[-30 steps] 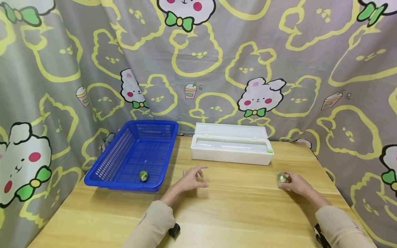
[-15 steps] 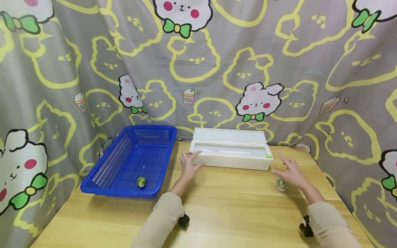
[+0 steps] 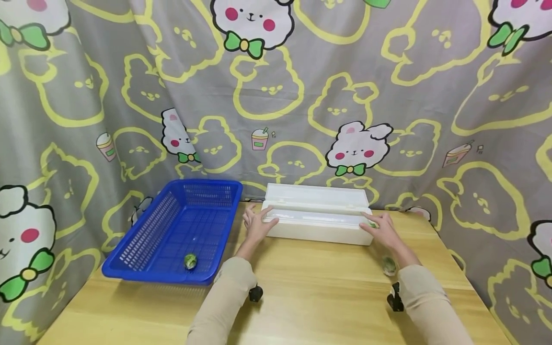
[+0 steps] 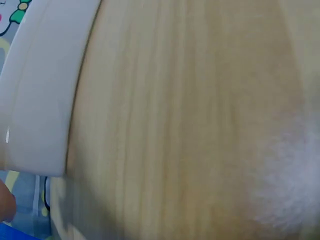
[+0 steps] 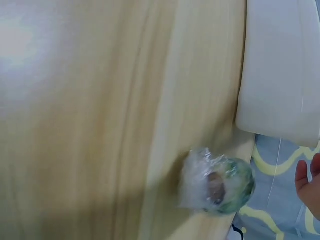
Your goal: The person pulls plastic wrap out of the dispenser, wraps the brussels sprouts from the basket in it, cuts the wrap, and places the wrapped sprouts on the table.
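Note:
A long white box (image 3: pixel 319 234) with its lid (image 3: pixel 316 195) raised stands at the back of the table; it looks like a cling film dispenser. My left hand (image 3: pixel 255 226) is at its left end, thumb and index finger spread by the front edge. At the right end, my right hand (image 3: pixel 383 230) has its thumb and index finger at the front corner. In the right wrist view its fingers (image 5: pixel 302 175) appear just off the box. A round green vegetable (image 5: pixel 231 185) in clear film, with a brown stem end, lies beside my right forearm.
A blue plastic basket (image 3: pixel 172 276) with slotted walls stands at the left, with another small green vegetable (image 3: pixel 190 261) in it. A patterned grey curtain (image 3: pixel 276 96) hangs close behind the wooden table (image 3: pixel 319 292).
My right hand has let go of the wrapped vegetable and moved up and left to the box's right end. My left hand has moved forward to its left end.

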